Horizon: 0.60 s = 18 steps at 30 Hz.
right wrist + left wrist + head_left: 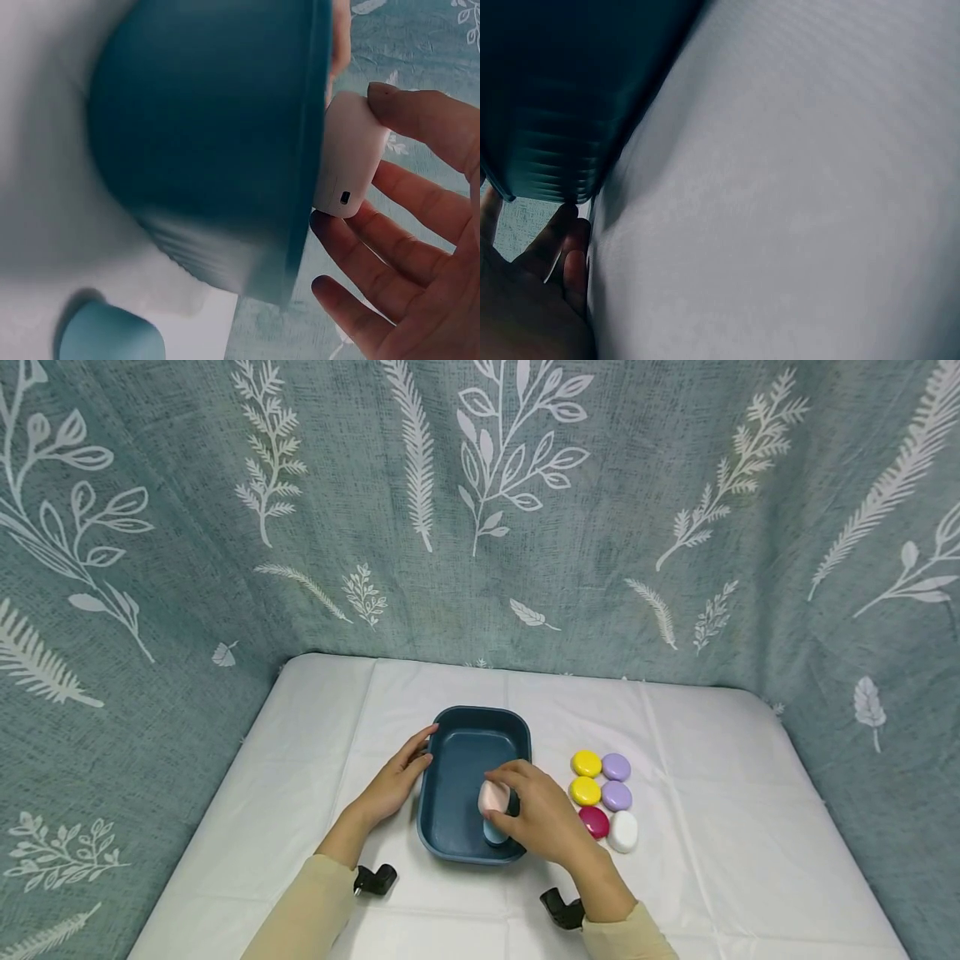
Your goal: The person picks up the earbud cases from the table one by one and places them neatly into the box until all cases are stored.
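My right hand (543, 810) pinches a pale pink rounded case (492, 797) between thumb and fingers, over the near right part of a dark blue tray (457, 827). In the right wrist view, a small dark slot shows on the end of this case (346, 154), beside the tray's rim. A light blue thing (495, 832) lies in the tray just below the case, partly hidden by my right hand. My left hand (392, 787) touches the tray's left side, its extended fingers at the rim and outer wall.
Right of the tray lie yellow pieces (586, 791), lilac pieces (617, 796), a magenta piece (594, 822) and a white piece (622, 832), all rounded. Black wrist devices (377, 880) sit by both wrists. A patterned curtain (330, 510) hangs behind the white-covered table (720, 827).
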Available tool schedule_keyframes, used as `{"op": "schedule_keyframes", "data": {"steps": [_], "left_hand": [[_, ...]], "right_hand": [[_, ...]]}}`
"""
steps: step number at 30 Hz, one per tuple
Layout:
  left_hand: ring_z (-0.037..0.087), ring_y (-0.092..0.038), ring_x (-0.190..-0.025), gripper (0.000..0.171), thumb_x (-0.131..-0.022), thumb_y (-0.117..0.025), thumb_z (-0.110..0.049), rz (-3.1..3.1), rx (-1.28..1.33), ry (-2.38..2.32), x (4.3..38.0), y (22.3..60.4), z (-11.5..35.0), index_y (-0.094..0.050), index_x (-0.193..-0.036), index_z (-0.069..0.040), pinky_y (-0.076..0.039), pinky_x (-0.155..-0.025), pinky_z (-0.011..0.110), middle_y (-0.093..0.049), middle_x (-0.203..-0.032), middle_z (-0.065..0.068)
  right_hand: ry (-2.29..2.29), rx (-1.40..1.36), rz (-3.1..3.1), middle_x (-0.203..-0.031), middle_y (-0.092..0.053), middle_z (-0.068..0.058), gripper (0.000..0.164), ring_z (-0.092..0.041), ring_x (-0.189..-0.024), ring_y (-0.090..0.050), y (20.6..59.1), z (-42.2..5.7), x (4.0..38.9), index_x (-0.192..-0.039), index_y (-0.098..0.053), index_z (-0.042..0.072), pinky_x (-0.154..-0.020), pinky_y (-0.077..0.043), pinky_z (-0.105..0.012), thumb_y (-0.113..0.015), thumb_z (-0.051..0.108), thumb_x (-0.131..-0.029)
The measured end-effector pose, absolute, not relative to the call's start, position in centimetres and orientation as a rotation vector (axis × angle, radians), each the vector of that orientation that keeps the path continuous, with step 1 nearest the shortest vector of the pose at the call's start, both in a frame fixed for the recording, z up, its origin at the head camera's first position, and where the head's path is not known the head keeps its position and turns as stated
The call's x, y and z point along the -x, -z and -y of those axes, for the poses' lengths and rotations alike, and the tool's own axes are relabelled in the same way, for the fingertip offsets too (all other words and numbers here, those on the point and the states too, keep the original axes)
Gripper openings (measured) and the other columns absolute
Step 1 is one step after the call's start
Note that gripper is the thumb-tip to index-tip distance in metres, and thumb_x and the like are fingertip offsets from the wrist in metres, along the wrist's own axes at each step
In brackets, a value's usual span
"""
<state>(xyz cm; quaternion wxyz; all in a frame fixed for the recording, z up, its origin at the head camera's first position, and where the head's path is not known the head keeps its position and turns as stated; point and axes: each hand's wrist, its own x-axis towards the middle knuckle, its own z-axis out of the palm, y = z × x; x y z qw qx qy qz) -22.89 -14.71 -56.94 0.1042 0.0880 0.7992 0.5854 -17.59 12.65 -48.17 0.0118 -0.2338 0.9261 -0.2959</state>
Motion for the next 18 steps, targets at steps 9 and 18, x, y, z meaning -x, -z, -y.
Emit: {"op": "schedule_keyframes", "data": {"steps": [9,18], "left_hand": [[0.033,-0.036,-0.155,0.050,-0.112,-0.046,-0.036,-2.345,-0.261,-1.734,22.9,57.0,14.7,-0.033,-0.160,-0.045,-0.027,-0.126,0.058,-0.036,-0.166,0.010],[0.030,-0.032,-0.156,0.048,-0.112,-0.045,-0.036,-2.337,-0.271,-1.738,23.0,56.9,14.7,-0.034,-0.157,-0.050,-0.027,-0.127,0.055,-0.035,-0.167,0.008]], "right_hand": [[0.939,0.787,-2.836,-0.128,-0.066,0.000,0.052,-0.022,-0.117,-0.064,49.1,-11.7,17.4,-0.133,-0.070,0.013,-0.101,-0.056,-0.044,-0.086,0.031,-0.087],[0.861,0.883,-2.805,-0.131,-0.066,0.002,0.052,-0.018,-0.122,-0.063,50.1,-10.9,17.3,-0.135,-0.069,0.014,-0.104,-0.055,-0.041,-0.083,0.035,-0.089]]}}
